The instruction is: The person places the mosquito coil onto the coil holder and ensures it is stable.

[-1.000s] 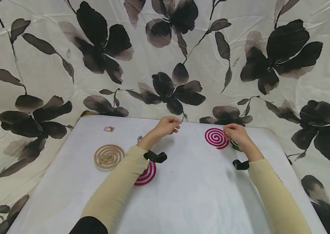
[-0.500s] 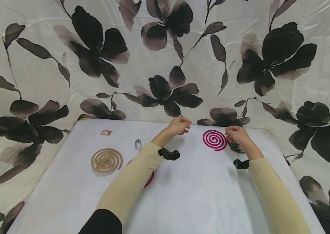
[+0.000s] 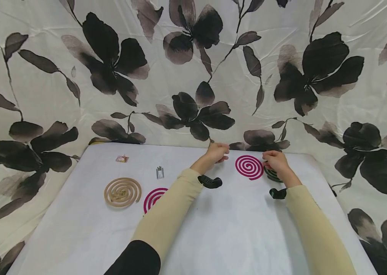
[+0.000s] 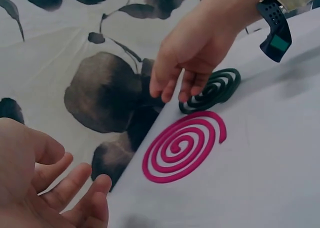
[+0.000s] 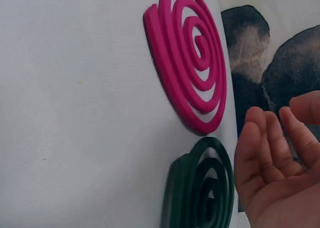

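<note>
My left hand (image 3: 216,152) hovers near the far table edge, left of a pink mosquito coil (image 3: 249,167). In the left wrist view the fingers of this left hand (image 4: 60,188) are loosely bent with nothing between them. My right hand (image 3: 276,162) is over a dark green mosquito coil (image 3: 271,174), partly covering it in the head view. The right wrist view shows this right hand (image 5: 280,163) with relaxed, parted fingers and nothing in them, beside the dark green coil (image 5: 200,188). The pink coil (image 5: 187,63) lies flat right by the green one.
On the left of the white table (image 3: 234,229) lie a tan coil (image 3: 122,192), a small metal piece (image 3: 160,172) and a small colourful packet (image 3: 122,158). Another pink coil (image 3: 152,196) is partly hidden by my left sleeve. A floral cloth (image 3: 186,68) hangs behind the table.
My left hand has moved to the right, toward the pink coil, uncovering the small metal piece. My right hand stays over the green coil. The head view has tilted slightly upward.
</note>
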The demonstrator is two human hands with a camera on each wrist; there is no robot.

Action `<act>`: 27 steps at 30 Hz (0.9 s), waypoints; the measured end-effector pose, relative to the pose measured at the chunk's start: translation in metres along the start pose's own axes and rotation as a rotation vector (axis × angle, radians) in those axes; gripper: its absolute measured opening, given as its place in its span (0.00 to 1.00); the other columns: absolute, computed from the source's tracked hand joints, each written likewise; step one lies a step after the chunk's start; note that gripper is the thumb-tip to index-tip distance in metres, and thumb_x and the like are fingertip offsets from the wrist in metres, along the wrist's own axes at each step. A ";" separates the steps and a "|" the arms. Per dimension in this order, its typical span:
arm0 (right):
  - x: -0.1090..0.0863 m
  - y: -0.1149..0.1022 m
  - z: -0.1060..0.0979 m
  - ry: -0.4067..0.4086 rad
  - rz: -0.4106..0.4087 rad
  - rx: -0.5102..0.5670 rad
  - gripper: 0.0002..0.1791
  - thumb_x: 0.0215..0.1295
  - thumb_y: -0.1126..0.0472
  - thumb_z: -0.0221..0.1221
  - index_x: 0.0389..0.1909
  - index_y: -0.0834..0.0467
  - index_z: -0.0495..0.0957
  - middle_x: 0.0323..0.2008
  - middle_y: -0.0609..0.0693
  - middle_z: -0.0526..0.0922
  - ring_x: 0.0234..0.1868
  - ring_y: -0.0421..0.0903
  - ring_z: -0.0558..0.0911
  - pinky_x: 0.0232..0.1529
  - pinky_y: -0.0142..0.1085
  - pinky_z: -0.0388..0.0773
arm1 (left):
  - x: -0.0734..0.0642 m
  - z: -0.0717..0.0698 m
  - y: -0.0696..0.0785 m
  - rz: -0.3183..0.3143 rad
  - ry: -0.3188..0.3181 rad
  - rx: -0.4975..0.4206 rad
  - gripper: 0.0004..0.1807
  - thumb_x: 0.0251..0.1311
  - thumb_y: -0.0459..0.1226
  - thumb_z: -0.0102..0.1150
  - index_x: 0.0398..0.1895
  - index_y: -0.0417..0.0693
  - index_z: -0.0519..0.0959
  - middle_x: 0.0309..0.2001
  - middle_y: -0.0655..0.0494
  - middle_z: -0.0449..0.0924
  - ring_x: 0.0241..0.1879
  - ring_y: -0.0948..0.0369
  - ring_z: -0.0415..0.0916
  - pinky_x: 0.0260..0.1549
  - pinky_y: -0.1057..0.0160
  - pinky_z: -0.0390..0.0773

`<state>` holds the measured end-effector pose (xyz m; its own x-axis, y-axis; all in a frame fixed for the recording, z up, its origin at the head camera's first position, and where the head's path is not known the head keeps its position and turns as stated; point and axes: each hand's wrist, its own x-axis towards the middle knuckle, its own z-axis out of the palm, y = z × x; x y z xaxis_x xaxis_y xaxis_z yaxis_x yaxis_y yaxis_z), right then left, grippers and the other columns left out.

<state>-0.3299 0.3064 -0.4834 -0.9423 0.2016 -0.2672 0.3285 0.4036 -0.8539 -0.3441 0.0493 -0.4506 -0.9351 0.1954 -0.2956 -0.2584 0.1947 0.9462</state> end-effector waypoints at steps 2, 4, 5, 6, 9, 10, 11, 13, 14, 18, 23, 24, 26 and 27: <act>0.000 0.001 0.001 0.014 -0.014 0.004 0.22 0.76 0.57 0.47 0.62 0.65 0.70 0.56 0.62 0.74 0.44 0.52 0.78 0.40 0.33 0.78 | 0.002 0.004 -0.004 -0.013 0.010 -0.013 0.19 0.64 0.33 0.53 0.59 0.41 0.76 0.47 0.51 0.79 0.33 0.60 0.79 0.26 0.71 0.72; 0.000 0.003 0.003 0.016 -0.024 0.002 0.22 0.76 0.57 0.47 0.62 0.65 0.70 0.56 0.62 0.74 0.44 0.53 0.78 0.40 0.34 0.78 | 0.004 0.008 -0.010 -0.027 0.013 -0.026 0.21 0.64 0.33 0.53 0.60 0.41 0.75 0.50 0.51 0.78 0.36 0.58 0.80 0.29 0.69 0.73; 0.000 0.004 0.003 0.010 -0.023 -0.001 0.22 0.76 0.57 0.47 0.63 0.65 0.70 0.56 0.62 0.74 0.44 0.53 0.78 0.40 0.34 0.78 | 0.004 0.010 -0.013 -0.038 0.011 -0.031 0.22 0.65 0.33 0.52 0.62 0.41 0.74 0.52 0.50 0.78 0.39 0.56 0.80 0.31 0.68 0.74; 0.000 0.005 0.003 0.000 -0.023 -0.007 0.22 0.76 0.56 0.47 0.63 0.65 0.70 0.56 0.62 0.73 0.44 0.53 0.78 0.40 0.34 0.78 | 0.005 0.011 -0.016 -0.050 0.007 -0.037 0.22 0.65 0.34 0.52 0.62 0.41 0.74 0.53 0.50 0.77 0.40 0.55 0.80 0.33 0.67 0.74; -0.001 0.010 0.005 -0.021 -0.024 -0.026 0.22 0.76 0.56 0.47 0.63 0.65 0.69 0.56 0.63 0.73 0.43 0.52 0.78 0.40 0.35 0.78 | 0.007 0.017 -0.027 -0.073 -0.013 -0.078 0.22 0.66 0.35 0.52 0.64 0.41 0.73 0.56 0.50 0.77 0.43 0.54 0.79 0.39 0.64 0.76; -0.002 0.012 0.005 -0.022 -0.023 -0.028 0.22 0.76 0.56 0.48 0.63 0.65 0.69 0.56 0.63 0.73 0.42 0.51 0.79 0.39 0.34 0.79 | 0.008 0.018 -0.030 -0.075 -0.028 -0.100 0.23 0.66 0.35 0.53 0.64 0.41 0.73 0.56 0.50 0.76 0.44 0.54 0.79 0.40 0.63 0.77; -0.002 0.013 0.005 -0.021 -0.020 -0.026 0.22 0.75 0.56 0.48 0.63 0.65 0.70 0.55 0.63 0.73 0.41 0.51 0.79 0.39 0.34 0.79 | 0.009 0.019 -0.033 -0.075 -0.042 -0.120 0.23 0.66 0.36 0.53 0.64 0.41 0.72 0.56 0.49 0.76 0.43 0.55 0.78 0.42 0.62 0.77; -0.003 0.015 0.006 -0.015 -0.012 -0.018 0.22 0.75 0.56 0.49 0.62 0.65 0.70 0.55 0.63 0.73 0.40 0.49 0.80 0.37 0.33 0.79 | 0.011 0.022 -0.038 -0.072 -0.062 -0.162 0.24 0.66 0.36 0.53 0.65 0.42 0.72 0.55 0.48 0.76 0.40 0.57 0.77 0.43 0.61 0.77; -0.003 0.016 0.007 -0.015 -0.006 -0.011 0.22 0.75 0.57 0.49 0.63 0.65 0.70 0.56 0.63 0.72 0.39 0.48 0.80 0.36 0.32 0.79 | 0.012 0.022 -0.040 -0.070 -0.067 -0.178 0.24 0.66 0.37 0.53 0.66 0.42 0.71 0.55 0.47 0.76 0.38 0.58 0.76 0.42 0.61 0.77; -0.003 0.019 0.009 -0.023 0.008 0.015 0.22 0.75 0.57 0.49 0.64 0.65 0.69 0.57 0.62 0.71 0.38 0.46 0.80 0.36 0.32 0.79 | 0.014 0.025 -0.048 -0.079 -0.052 -0.226 0.25 0.65 0.38 0.55 0.66 0.43 0.72 0.54 0.46 0.77 0.36 0.60 0.75 0.38 0.63 0.77; -0.004 0.020 0.009 -0.025 0.004 0.022 0.22 0.75 0.57 0.48 0.64 0.66 0.68 0.56 0.63 0.71 0.37 0.46 0.80 0.37 0.34 0.79 | 0.013 0.027 -0.058 -0.089 -0.049 -0.292 0.26 0.65 0.37 0.56 0.66 0.43 0.71 0.58 0.49 0.75 0.50 0.57 0.76 0.44 0.63 0.78; -0.004 0.020 0.010 -0.023 0.007 0.023 0.22 0.75 0.57 0.48 0.64 0.66 0.68 0.56 0.63 0.71 0.36 0.46 0.80 0.37 0.34 0.79 | 0.012 0.028 -0.060 -0.093 -0.050 -0.316 0.26 0.65 0.37 0.56 0.67 0.42 0.70 0.60 0.49 0.74 0.52 0.56 0.75 0.46 0.62 0.77; -0.005 0.020 0.010 -0.023 0.018 0.020 0.22 0.75 0.58 0.48 0.64 0.65 0.68 0.56 0.63 0.71 0.36 0.46 0.80 0.36 0.33 0.79 | 0.011 0.028 -0.063 -0.105 -0.050 -0.370 0.27 0.64 0.36 0.56 0.67 0.42 0.69 0.62 0.47 0.72 0.56 0.55 0.74 0.49 0.61 0.76; -0.004 0.020 0.011 -0.023 0.022 0.019 0.22 0.75 0.58 0.48 0.64 0.65 0.68 0.56 0.63 0.72 0.35 0.46 0.80 0.35 0.32 0.79 | 0.010 0.028 -0.064 -0.111 -0.052 -0.400 0.27 0.65 0.35 0.56 0.68 0.41 0.68 0.63 0.47 0.71 0.57 0.54 0.73 0.51 0.61 0.76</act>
<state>-0.3200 0.3039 -0.5038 -0.9363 0.1891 -0.2961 0.3479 0.3827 -0.8559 -0.3299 0.0659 -0.5178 -0.8855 0.2442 -0.3954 -0.4404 -0.1692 0.8817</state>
